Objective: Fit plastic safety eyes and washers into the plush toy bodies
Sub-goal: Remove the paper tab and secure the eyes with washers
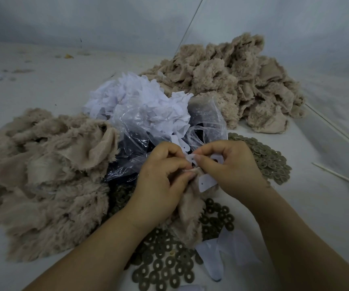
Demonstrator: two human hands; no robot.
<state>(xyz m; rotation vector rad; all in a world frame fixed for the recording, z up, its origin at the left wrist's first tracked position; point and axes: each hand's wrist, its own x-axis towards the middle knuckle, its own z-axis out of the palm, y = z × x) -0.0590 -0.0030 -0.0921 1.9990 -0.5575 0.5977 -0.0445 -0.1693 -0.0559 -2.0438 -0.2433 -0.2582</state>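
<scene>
A beige plush toy body (190, 208) hangs between both hands over the table. My left hand (161, 177) pinches its top edge. My right hand (230, 164) pinches a white punched patch (208, 181) against the same spot, fingertips touching the left hand's. Any eye between the fingers is hidden. Dark olive ring washers (169, 263) lie scattered below the hands, and more washers (270, 160) are heaped to the right. A clear plastic bag (135, 143) with dark contents sits just behind the hands.
A heap of beige plush bodies (43, 177) lies at the left, a larger heap (236, 80) at the back right. A pile of white patches (140, 101) rises behind the bag. Loose white pieces (222, 255) lie near my right forearm. Thin white sticks (341, 177) lie at the right.
</scene>
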